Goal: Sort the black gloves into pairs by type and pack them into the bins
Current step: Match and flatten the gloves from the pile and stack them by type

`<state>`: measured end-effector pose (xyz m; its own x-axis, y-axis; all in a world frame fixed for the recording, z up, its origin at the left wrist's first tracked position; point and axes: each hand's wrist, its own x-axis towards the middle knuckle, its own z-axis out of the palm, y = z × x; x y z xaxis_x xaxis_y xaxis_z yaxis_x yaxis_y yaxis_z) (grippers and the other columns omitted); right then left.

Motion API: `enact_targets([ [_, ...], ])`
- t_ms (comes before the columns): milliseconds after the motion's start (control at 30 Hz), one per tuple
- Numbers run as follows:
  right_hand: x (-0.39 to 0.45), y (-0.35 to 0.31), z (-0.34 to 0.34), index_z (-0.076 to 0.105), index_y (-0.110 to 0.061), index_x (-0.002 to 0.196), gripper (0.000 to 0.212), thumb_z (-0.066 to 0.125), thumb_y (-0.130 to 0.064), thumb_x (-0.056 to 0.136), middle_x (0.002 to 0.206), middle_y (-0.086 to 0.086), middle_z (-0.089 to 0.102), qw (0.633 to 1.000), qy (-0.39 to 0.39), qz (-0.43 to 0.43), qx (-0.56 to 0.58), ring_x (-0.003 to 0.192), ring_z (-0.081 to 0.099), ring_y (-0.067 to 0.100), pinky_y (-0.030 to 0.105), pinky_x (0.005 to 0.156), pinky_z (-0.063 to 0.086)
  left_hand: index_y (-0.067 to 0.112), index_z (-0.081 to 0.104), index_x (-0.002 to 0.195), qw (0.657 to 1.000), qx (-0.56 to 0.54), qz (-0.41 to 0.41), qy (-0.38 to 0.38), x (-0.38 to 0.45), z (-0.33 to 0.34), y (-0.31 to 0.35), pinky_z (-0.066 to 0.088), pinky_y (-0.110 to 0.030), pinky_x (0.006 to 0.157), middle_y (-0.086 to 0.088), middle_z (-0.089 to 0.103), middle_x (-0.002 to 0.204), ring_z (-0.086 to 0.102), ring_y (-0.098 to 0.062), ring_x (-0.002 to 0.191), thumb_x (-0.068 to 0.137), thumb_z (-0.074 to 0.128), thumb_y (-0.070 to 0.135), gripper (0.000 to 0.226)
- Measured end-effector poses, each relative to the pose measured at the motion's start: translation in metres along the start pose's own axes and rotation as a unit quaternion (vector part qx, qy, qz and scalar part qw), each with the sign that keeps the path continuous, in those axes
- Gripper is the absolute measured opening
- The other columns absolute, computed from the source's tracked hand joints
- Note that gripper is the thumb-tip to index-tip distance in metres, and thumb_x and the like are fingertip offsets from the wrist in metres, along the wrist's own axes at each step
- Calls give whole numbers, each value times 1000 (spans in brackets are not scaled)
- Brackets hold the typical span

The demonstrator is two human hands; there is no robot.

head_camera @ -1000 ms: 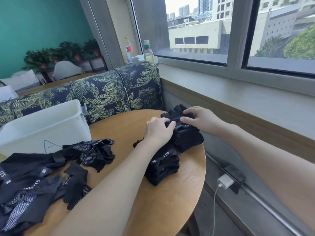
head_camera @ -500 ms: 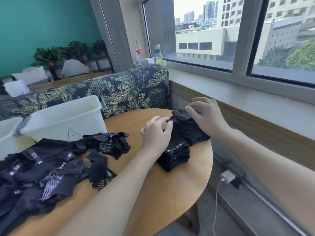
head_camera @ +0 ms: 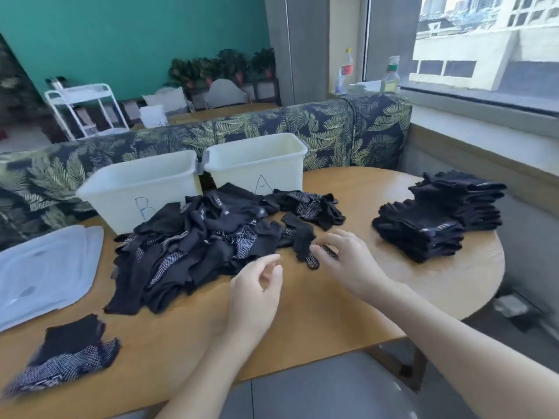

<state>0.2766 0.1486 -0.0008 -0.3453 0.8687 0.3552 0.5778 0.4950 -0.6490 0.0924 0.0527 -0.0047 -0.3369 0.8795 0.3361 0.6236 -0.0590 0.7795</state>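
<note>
A loose heap of black gloves [head_camera: 199, 243], some with white-dotted palms, lies mid-table in front of two white bins, one marked A [head_camera: 290, 152] and one marked B [head_camera: 99, 192]. Both bins look empty from here. A neat stack of folded black gloves [head_camera: 438, 219] stands at the table's right side. My right hand [head_camera: 348, 261] reaches the heap's right edge, its spread fingertips touching a single black glove [head_camera: 302, 240] with dotted fingertips. My left hand [head_camera: 257, 285] hovers beside it with fingers loosely curled, holding nothing.
A separate pair of dotted gloves [head_camera: 69, 355] lies at the near left table edge. Pale blue bin lids [head_camera: 39, 267] rest at the left. A leaf-print sofa [head_camera: 348, 131] backs the round wooden table [head_camera: 332, 313]; bottles stand on the windowsill.
Both hands left the folded stack on the right and moved left to the loose heap. My view swung left, bringing both bins and the lids into sight.
</note>
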Motion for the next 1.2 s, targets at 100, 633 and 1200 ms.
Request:
enact_targets([
  [100, -1, -19, 27, 74, -26, 101, 14, 61, -31, 99, 100, -15, 62, 1000, 6, 12, 14, 103, 54, 12, 23, 87, 36, 25, 73, 118, 999, 22, -39, 9, -7, -30, -24, 36, 2, 76, 16, 71, 100, 56, 11, 93, 97, 65, 26, 23],
  [633, 36, -59, 93, 64, -23, 125, 36, 69, -37, 93, 97, -5, 70, 967, 67, 205, 136, 91, 62, 12, 24, 74, 41, 22, 74, 115, 993, -65, -80, 52, -17, -49, -49, 47, -6, 73, 19, 69, 87, 62, 6, 84, 95, 66, 28, 22],
  [1200, -31, -70, 84, 56, -27, 132, 52, 78, -19, 86, 72, -10, 66, 927, 100, 175, 315, 86, 70, 23, 33, 85, 54, 33, 69, 125, 987, -148, -60, 6, -30, -52, -41, 48, -9, 78, 14, 73, 98, 67, -2, 94, 95, 68, 31, 30],
])
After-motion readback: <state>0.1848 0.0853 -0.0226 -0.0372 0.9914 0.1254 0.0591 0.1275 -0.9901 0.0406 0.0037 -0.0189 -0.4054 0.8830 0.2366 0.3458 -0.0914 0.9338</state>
